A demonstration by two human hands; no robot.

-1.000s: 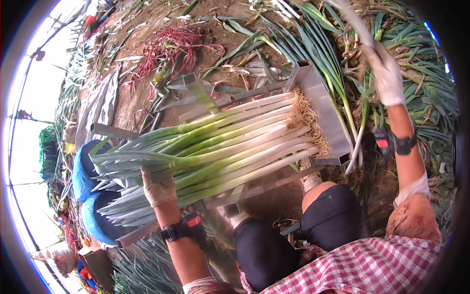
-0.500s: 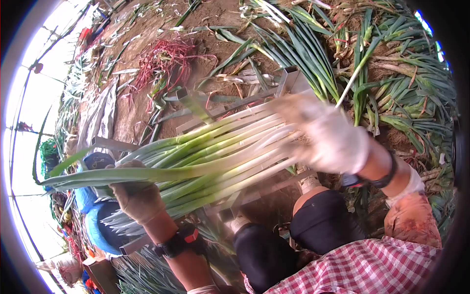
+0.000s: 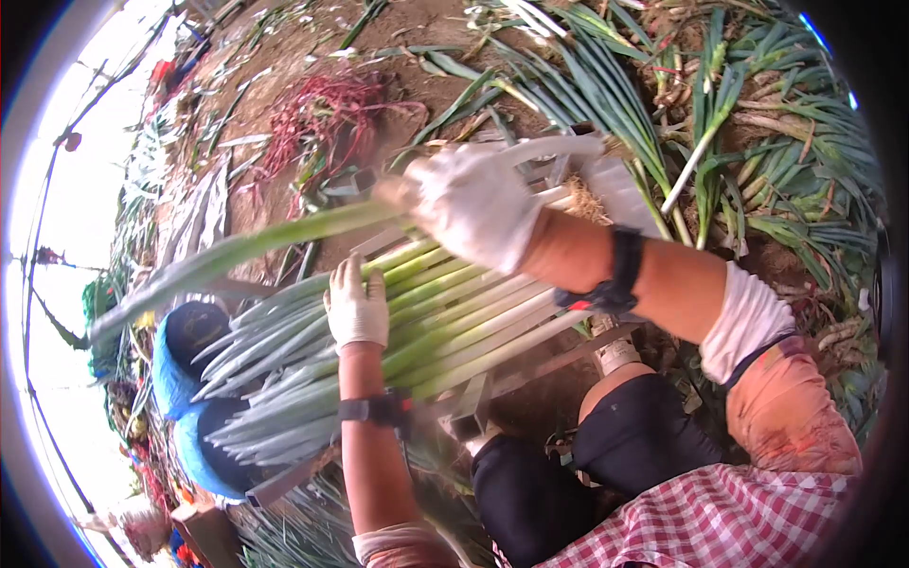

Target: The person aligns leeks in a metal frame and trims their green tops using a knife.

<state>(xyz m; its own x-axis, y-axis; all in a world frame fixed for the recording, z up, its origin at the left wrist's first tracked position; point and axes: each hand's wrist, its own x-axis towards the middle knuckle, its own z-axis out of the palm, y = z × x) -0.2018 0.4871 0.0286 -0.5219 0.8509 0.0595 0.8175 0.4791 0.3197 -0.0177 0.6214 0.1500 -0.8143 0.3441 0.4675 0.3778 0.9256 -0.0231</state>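
Several long green onions (image 3: 426, 327) lie side by side across a metal rack (image 3: 471, 409), leaves to the left and white stems to the right. My left hand (image 3: 358, 308), in a pale glove, rests on their leaves with its fingers stretched out. Above the row, my gloved right hand (image 3: 478, 204) is closed around a single green onion (image 3: 256, 246). Its blurred leaves trail to the left and its white end sticks out to the right. The rack is partly hidden under the row and my right arm.
Heaped green onions with roots (image 3: 786, 180) cover the ground at right. Red ties (image 3: 327, 118) lie tangled on the soil beyond the rack. Two blue-rimmed round containers (image 3: 180, 379) stand by the leaf tips. My knees (image 3: 634, 417) are close to the rack's near side.
My right hand has moved left from the root ends and now holds one green onion above the row. My left hand has shifted right onto the leaves, and its fingers have straightened.
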